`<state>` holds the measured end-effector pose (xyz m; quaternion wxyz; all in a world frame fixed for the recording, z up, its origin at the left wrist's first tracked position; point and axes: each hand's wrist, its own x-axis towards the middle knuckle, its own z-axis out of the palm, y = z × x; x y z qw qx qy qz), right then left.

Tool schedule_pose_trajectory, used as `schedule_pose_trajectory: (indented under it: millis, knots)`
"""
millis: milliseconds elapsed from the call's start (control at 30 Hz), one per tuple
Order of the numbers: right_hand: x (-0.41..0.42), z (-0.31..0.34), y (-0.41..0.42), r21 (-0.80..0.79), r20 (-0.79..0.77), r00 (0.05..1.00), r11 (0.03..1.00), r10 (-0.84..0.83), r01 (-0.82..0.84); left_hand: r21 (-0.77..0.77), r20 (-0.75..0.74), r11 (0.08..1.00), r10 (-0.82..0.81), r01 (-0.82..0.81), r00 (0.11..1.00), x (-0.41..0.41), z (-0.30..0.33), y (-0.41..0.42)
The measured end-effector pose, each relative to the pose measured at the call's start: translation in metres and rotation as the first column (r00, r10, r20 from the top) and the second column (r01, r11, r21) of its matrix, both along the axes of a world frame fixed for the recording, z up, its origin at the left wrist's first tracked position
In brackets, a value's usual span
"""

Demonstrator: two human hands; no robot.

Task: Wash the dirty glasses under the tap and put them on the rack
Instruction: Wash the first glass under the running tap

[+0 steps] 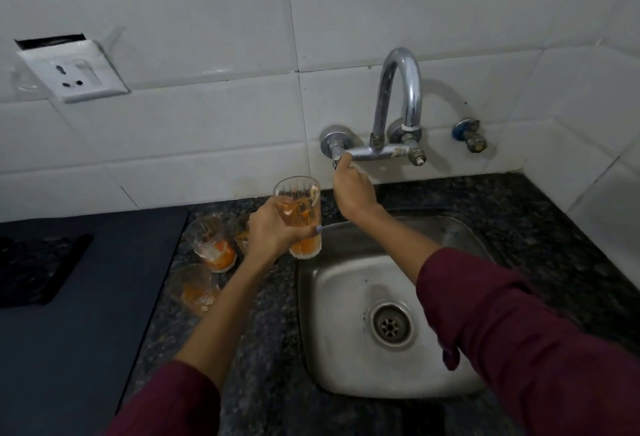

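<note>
The left hand (273, 231) grips a glass (300, 217) with orange dregs, held over the left rim of the sink (349, 297). The right hand (353, 190) reaches to the tap (391, 117) above the sink, its fingers curled at the left valve, which they hide. Left of the sink, three more dirty glasses (213, 245) stand blurred, one mostly hidden behind the left hand.
</note>
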<state>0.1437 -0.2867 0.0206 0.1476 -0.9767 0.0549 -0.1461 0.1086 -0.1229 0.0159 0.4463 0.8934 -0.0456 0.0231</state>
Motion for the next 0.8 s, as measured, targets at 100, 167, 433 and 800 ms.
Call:
schedule_pose_trajectory:
  millis: [100, 167, 433, 800]
  knots:
    - [0.002, -0.002, -0.001, -0.051, 0.031, 0.999, 0.998, 0.032, -0.031, -0.011, -0.007, 1.000, -0.007, 0.007, 1.000, 0.000, 0.000, 0.001]
    - [0.001, 0.000, -0.004, 0.019, 0.023, 0.999, 0.999, 0.040, -0.040, -0.016, -0.017, 1.000, -0.015, 0.014, 1.000, -0.001, 0.000, 0.001]
    - [-0.083, -0.018, -0.022, 0.536, -0.184, 0.982, 0.841, 0.037, 0.069, 0.015, -0.102, 0.996, -0.085, 0.087, 0.991, -0.012, -0.023, -0.012]
    - [-0.164, -0.014, -0.100, 0.499, 0.187, 0.981, 0.865, -0.047, -0.054, -0.130, -0.134, 0.947, -0.311, 0.295, 0.941, -0.040, -0.038, -0.080]
